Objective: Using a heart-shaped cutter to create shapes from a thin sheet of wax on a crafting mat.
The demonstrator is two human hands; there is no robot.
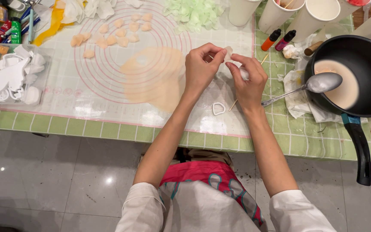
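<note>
Petal-shaped translucent piece [228, 53], pinched between both hands just above the frame's centre, is the work in hand, though the smallest thing here. Largest is the silicone mat [108, 99] across the upper left; then the black pan [366, 60] at right, a spoon [318, 83] on its rim. Left hand [202, 66] and right hand [250, 79] close their fingertips on the piece.

Both hands met in a fingertip pinch

The left hand [202, 66] and right hand [249, 81] were raised close together, bare forearms angled inward from pushed-up white sleeves; each grip was closed, thumb against forefinger, wrists slightly bent.
</note>
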